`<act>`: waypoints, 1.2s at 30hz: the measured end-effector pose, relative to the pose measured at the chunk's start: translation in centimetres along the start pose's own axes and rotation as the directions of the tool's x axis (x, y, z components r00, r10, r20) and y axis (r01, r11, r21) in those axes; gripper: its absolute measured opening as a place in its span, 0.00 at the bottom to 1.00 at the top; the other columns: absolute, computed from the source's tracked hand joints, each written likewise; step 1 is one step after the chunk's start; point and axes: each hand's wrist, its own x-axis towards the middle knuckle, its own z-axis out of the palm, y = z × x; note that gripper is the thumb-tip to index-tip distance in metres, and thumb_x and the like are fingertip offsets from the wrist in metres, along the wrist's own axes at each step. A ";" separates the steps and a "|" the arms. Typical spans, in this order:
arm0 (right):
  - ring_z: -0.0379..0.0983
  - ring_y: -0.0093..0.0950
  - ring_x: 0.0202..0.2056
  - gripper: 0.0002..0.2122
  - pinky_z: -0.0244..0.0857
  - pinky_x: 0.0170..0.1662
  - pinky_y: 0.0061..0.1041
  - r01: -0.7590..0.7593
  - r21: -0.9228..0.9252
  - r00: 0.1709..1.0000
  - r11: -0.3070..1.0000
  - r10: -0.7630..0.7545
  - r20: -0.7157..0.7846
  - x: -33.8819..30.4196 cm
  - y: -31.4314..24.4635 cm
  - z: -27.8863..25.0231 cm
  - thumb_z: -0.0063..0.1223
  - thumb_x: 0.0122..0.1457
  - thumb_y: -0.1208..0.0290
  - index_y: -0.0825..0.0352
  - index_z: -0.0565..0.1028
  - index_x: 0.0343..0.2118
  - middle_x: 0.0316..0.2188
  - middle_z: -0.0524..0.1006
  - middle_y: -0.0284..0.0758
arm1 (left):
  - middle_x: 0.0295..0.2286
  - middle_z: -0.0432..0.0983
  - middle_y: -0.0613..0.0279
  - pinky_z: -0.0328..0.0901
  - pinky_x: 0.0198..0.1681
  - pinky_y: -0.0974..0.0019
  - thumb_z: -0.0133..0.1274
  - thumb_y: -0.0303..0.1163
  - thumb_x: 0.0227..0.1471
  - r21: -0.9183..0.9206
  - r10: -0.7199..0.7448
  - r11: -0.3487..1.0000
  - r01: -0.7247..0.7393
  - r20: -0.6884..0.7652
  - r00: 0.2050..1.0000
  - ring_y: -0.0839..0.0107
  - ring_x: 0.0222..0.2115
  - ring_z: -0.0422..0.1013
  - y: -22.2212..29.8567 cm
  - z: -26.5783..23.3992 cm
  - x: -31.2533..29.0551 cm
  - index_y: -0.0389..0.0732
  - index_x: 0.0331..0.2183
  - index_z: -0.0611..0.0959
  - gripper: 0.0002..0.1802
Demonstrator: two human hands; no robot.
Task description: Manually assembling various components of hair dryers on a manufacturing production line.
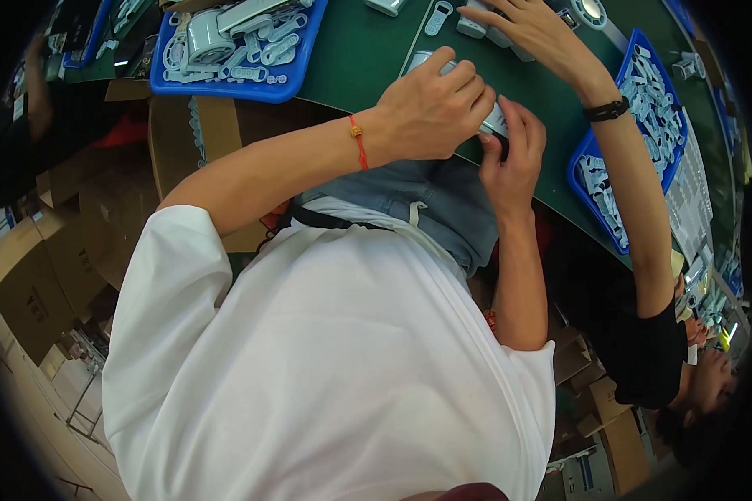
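At the near edge of the green table, my right hand (514, 154) pinches a small pale housing with a dark end (495, 123) between thumb and fingers. Right beside it my left hand (439, 108), below a red string bracelet, is closed with its fingers curled down toward the same piece. The left fingertips are hidden, so what they grip does not show. A pale grey edge (422, 60) peeks out beyond the left knuckles; whether it belongs to the held housing I cannot tell. A flat light-grey part with a hole (434, 18) lies farther off on the table.
Two blue trays of pale plastic parts rest on the table (342, 75): one tray (263, 92) at left, another (578, 171) at right. From the right a co-worker's arm (635, 167) reaches over, its hand (522, 29) at pale housings (471, 25). Cardboard boxes (38, 288) stand at left.
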 end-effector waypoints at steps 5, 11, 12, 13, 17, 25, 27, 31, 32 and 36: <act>0.65 0.40 0.42 0.19 0.61 0.44 0.33 -0.050 -0.026 0.999 0.998 0.050 -0.020 -0.3 0.2 -1.1 0.52 0.48 0.78 0.68 0.69 0.47 0.41 0.69 0.43 | 0.22 0.71 0.61 0.59 0.40 0.63 0.53 0.33 0.33 -0.024 0.023 0.999 -0.024 -0.039 0.999 0.67 0.29 0.66 0.5 0.0 1.0 0.35 0.28 0.78 0.15; 0.67 0.39 0.42 0.26 0.60 0.46 0.32 -0.056 -0.137 0.959 0.989 0.092 0.269 1.2 -1.4 -3.6 0.59 0.43 0.73 0.70 0.67 0.48 0.40 0.71 0.42 | 0.27 0.70 0.60 0.58 0.46 0.54 0.55 0.35 0.35 -0.100 -0.001 0.995 -0.001 -0.017 1.000 0.65 0.38 0.64 0.8 -2.1 1.0 0.37 0.32 0.77 0.18; 0.68 0.38 0.41 0.28 0.61 0.46 0.31 -0.077 -0.170 0.926 0.982 0.134 0.352 1.4 -1.8 -3.9 0.60 0.42 0.71 0.71 0.66 0.49 0.40 0.72 0.42 | 0.33 0.68 0.59 0.57 0.47 0.56 0.58 0.37 0.34 -0.098 -0.072 0.993 0.065 -0.073 0.995 0.63 0.41 0.63 0.8 -3.2 1.0 0.37 0.35 0.76 0.23; 0.68 0.38 0.41 0.28 0.61 0.46 0.31 -0.075 -0.180 0.926 0.981 0.136 0.353 1.5 -2.5 -4.4 0.60 0.42 0.71 0.71 0.66 0.49 0.40 0.72 0.42 | 0.39 0.66 0.57 0.56 0.49 0.59 0.62 0.40 0.33 -0.103 -0.142 0.986 0.129 -0.129 0.981 0.62 0.44 0.62 1.0 -3.9 0.8 0.38 0.39 0.75 0.28; 0.71 0.27 0.38 0.32 0.64 0.43 0.23 -0.528 0.200 0.798 0.825 0.402 0.449 2.0 -5.1 -4.9 0.65 0.43 0.67 0.74 0.63 0.50 0.41 0.72 0.41 | 0.43 0.59 0.55 0.59 0.48 0.63 0.61 0.33 0.43 -0.942 -0.836 0.205 0.265 -0.027 0.549 0.65 0.44 0.60 3.2 -4.3 -2.5 0.37 0.41 0.65 0.27; 0.67 0.30 0.43 0.31 0.61 0.46 0.27 -0.434 0.222 0.900 0.873 0.409 0.151 3.1 -8.8 -6.3 0.62 0.48 0.65 0.72 0.62 0.52 0.43 0.69 0.39 | 0.40 0.70 0.54 0.64 0.46 0.66 0.53 0.31 0.49 -0.720 -0.352 -0.626 0.299 0.603 0.715 0.68 0.42 0.69 2.1 -6.4 -0.1 0.32 0.50 0.63 0.29; 0.66 0.32 0.44 0.31 0.61 0.46 0.28 -0.378 0.151 0.922 0.913 0.357 0.151 3.2 -8.9 -5.6 0.61 0.48 0.65 0.71 0.62 0.53 0.43 0.68 0.40 | 0.40 0.71 0.53 0.65 0.45 0.66 0.52 0.29 0.48 -0.751 -0.373 -0.568 0.337 0.600 0.707 0.68 0.41 0.70 1.9 -6.5 -0.4 0.31 0.49 0.63 0.27; 0.66 0.37 0.43 0.31 0.61 0.46 0.30 -0.397 0.110 0.912 0.911 0.377 0.164 3.3 -9.0 -4.8 0.61 0.46 0.68 0.70 0.61 0.54 0.43 0.67 0.42 | 0.39 0.71 0.50 0.66 0.43 0.66 0.46 0.24 0.46 -0.758 -0.392 -0.549 0.351 0.605 0.693 0.67 0.39 0.70 1.5 -6.2 -0.5 0.29 0.48 0.64 0.25; 0.66 0.37 0.43 0.31 0.61 0.46 0.30 -0.394 0.105 0.912 0.913 0.374 0.168 3.3 -9.1 -4.8 0.61 0.46 0.69 0.70 0.61 0.54 0.44 0.67 0.42 | 0.39 0.71 0.50 0.67 0.43 0.67 0.44 0.22 0.45 -0.765 -0.390 -0.545 0.342 0.593 0.704 0.67 0.39 0.70 1.5 -6.2 -0.7 0.29 0.47 0.64 0.24; 0.66 0.37 0.44 0.32 0.60 0.47 0.30 -0.377 0.159 0.920 0.913 0.349 0.179 3.4 -9.6 -4.5 0.61 0.45 0.70 0.70 0.61 0.54 0.44 0.67 0.42 | 0.41 0.69 0.54 0.65 0.45 0.66 0.40 0.18 0.45 -0.778 -0.413 -0.500 0.381 0.600 0.685 0.70 0.41 0.69 1.0 -6.2 -1.2 0.30 0.50 0.63 0.26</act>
